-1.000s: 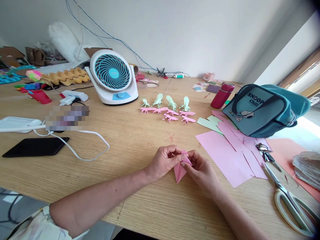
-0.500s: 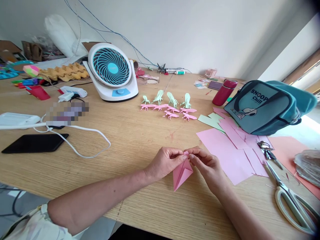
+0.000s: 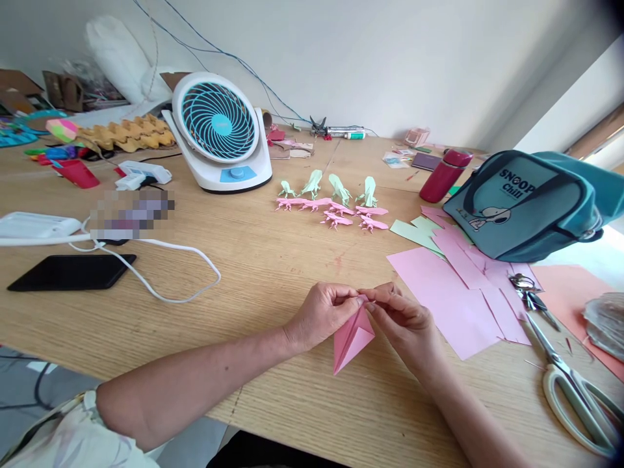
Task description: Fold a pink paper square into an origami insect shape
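Between my two hands is a folded piece of pink paper, a kite-like shape with its long point hanging toward me. My left hand pinches its upper end between thumb and fingers. At the same end, my right hand also closes thumb and fingertips on the paper, close against the left fingertips. The folds right under the fingertips are hidden. Beyond the hands stand several folded pink paper insects and, behind them, several pale green ones.
Flat pink sheets lie just right of my right hand, with green strips behind. Large scissors rest at the right edge. Farther back are a teal bag, a red bottle and a fan. A white cable curls at left.
The view has shifted slightly. Both hands still pinch the top of the pink paper; its lower point has swung a little left, and the right fingers have shifted slightly.
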